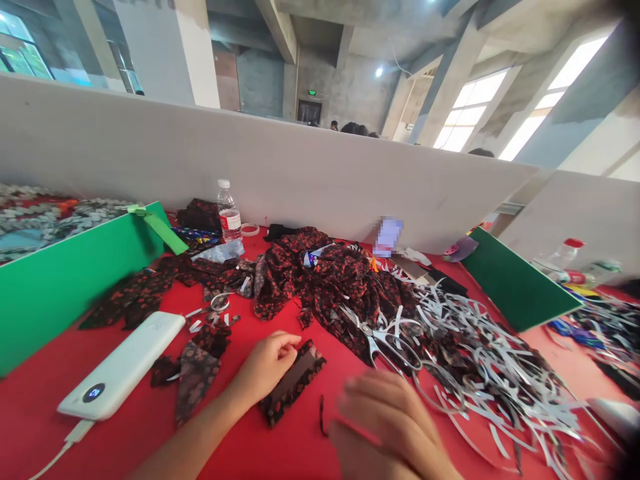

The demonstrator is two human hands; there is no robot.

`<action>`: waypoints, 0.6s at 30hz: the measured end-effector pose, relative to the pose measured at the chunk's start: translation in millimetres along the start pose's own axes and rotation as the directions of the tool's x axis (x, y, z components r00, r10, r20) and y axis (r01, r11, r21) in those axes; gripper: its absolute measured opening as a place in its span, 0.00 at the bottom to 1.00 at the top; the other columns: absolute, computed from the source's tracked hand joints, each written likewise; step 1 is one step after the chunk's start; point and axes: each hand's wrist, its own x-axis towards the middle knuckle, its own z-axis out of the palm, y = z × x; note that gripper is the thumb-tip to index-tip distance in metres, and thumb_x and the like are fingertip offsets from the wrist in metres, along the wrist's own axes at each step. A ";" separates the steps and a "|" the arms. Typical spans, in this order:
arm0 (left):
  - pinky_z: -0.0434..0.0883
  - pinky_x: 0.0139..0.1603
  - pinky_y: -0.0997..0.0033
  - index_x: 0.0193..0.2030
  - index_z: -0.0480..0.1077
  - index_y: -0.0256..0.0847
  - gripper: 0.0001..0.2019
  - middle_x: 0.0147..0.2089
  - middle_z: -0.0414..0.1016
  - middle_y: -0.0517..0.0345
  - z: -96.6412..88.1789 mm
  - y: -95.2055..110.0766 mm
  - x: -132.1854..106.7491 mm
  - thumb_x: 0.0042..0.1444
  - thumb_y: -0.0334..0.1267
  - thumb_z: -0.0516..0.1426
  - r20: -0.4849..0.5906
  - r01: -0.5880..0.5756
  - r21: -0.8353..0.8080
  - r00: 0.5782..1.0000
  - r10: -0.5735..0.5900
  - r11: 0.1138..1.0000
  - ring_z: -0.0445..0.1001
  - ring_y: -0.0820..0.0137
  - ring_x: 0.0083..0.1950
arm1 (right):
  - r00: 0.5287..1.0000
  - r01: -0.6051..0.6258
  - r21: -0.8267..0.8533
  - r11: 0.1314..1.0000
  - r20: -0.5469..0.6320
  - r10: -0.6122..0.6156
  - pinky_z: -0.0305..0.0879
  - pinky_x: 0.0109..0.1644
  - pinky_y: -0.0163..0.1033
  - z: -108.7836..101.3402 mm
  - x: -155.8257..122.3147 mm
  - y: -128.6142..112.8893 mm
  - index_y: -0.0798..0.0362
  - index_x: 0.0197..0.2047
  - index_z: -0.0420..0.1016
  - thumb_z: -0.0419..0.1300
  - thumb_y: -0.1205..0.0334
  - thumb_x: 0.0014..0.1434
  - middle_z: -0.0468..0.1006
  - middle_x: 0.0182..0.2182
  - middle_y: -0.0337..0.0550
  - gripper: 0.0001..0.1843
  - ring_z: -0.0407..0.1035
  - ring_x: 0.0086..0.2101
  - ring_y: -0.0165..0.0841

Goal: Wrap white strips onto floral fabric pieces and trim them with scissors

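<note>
My left hand (267, 367) is at the upper left edge of a small rectangular piece of dark floral fabric (295, 383), its fingers curled in. The piece lies flat on the red tabletop, with a plain brown middle and a red-flowered border. Whether those fingertips pinch it is hidden. Motion blurs my right hand (383, 417), which is to the right, apart from the piece, its grip unclear. A thin dark scrap (323, 417) lies between that hand and the piece. Silver scissors (383, 340) rest just beyond my right hand, partly on a heap of the same floral fabric (345, 283).
White strips (480, 360) are tangled in a pile on the right. To the left lie a white power bank (125, 363) with a cable and some fabric scraps (197, 373). A water bottle (229, 213) and a phone (387, 237) stand farther back. Green dividers (520, 280) flank the space.
</note>
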 end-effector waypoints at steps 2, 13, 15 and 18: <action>0.63 0.50 0.67 0.41 0.75 0.42 0.12 0.46 0.76 0.51 -9.2 3.2 1.1 0.51 0.39 0.54 -0.101 -0.063 0.115 0.992 0.074 0.991 0.72 0.61 0.49 | 0.994 0.101 -0.047 0.994 0.050 -0.099 0.67 0.49 0.46 13.3 56.7 4.4 0.45 0.51 0.69 0.55 0.70 0.59 0.75 0.46 0.45 0.18 0.68 0.48 0.39; 0.62 0.45 0.65 0.33 0.76 0.45 0.11 0.37 0.79 0.51 -30.1 27.1 -4.4 0.53 0.46 0.54 0.027 -0.170 0.504 0.983 0.181 0.847 0.73 0.57 0.43 | 0.740 -0.671 0.029 0.741 -0.033 0.672 0.55 0.25 0.32 10.3 86.0 60.2 0.54 0.28 0.74 0.50 0.56 0.62 0.69 0.16 0.37 0.17 0.62 0.20 0.28; 0.59 0.54 0.59 0.49 0.73 0.44 0.22 0.52 0.74 0.44 -13.9 19.7 -7.3 0.48 0.51 0.57 0.115 -0.202 0.657 0.979 0.168 0.727 0.67 0.51 0.56 | 0.732 -0.680 0.036 0.732 -0.018 0.681 0.53 0.24 0.31 4.5 87.6 65.2 0.53 0.25 0.75 0.55 0.56 0.58 0.68 0.15 0.35 0.15 0.61 0.19 0.27; 0.60 0.54 0.49 0.65 0.57 0.37 0.42 0.56 0.69 0.33 7.9 3.4 -12.9 0.43 0.50 0.61 0.204 -0.219 0.813 0.975 0.088 0.539 0.63 0.41 0.58 | 0.696 -0.711 0.052 0.701 -0.089 0.713 0.52 0.25 0.30 -13.0 86.1 76.5 0.53 0.21 0.75 0.60 0.55 0.52 0.69 0.15 0.34 0.13 0.61 0.19 0.26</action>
